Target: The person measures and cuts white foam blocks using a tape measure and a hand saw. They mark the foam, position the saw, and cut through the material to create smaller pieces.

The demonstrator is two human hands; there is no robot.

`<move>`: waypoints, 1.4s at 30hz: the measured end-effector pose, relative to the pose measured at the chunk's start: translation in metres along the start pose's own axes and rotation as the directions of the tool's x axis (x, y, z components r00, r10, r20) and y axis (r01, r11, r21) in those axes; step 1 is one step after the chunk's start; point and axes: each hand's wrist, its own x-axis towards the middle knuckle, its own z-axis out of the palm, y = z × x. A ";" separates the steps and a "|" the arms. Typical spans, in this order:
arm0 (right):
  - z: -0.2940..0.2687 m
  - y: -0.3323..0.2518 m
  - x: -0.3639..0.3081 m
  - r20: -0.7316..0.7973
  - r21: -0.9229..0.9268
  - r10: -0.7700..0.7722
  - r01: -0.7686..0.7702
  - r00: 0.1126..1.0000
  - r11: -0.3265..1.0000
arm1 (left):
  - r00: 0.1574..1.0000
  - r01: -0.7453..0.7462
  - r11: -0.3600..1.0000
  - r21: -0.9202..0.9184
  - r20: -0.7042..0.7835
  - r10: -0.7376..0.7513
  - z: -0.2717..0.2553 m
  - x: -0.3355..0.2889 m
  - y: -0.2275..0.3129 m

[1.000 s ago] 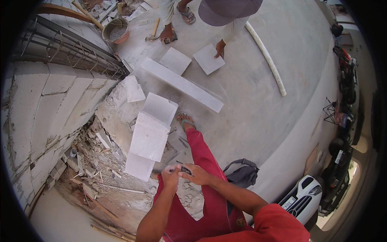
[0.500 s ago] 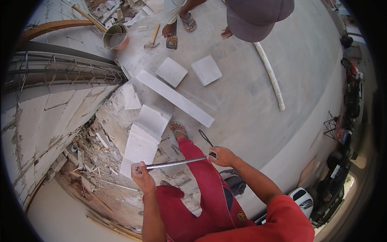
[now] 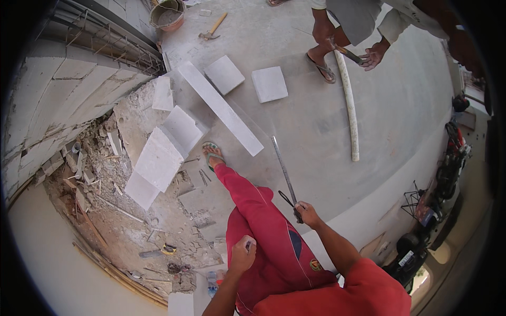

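Note:
My right hand (image 3: 308, 215) is closed around a tape measure (image 3: 284, 174). Its metal blade sticks out forward and leftward over the concrete floor, and a dark strap loop hangs beside the case. Held low in front of my red trousers, my left hand (image 3: 243, 255) has curled fingers. A small greyish bit shows at its fingertips, too little to name. Ahead on the floor lie a long white block (image 3: 221, 109) and two squarish white blocks (image 3: 224, 75) (image 3: 270, 84). More white blocks (image 3: 158, 160) rest by the rubble to the left.
A co-worker's hand (image 3: 375, 56) is near a dark tool with a wooden handle (image 3: 350, 55), over a long pale pole (image 3: 349, 105). Farther off are a hammer (image 3: 213, 27) and a bucket (image 3: 167, 17). A saw (image 3: 158, 251) lies on the rubble; a block wall (image 3: 58, 100) stands left.
My left hand has let go of the tape blade and dropped toward my trousers. The blade now points forward, with my right hand lower. The co-worker has moved right and holds a tool.

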 end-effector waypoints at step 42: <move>-0.073 -0.174 0.323 -0.061 -0.053 -0.465 0.463 0.883 0.885 | 0.538 0.269 0.962 0.046 -0.835 -0.111 0.109 0.466 0.066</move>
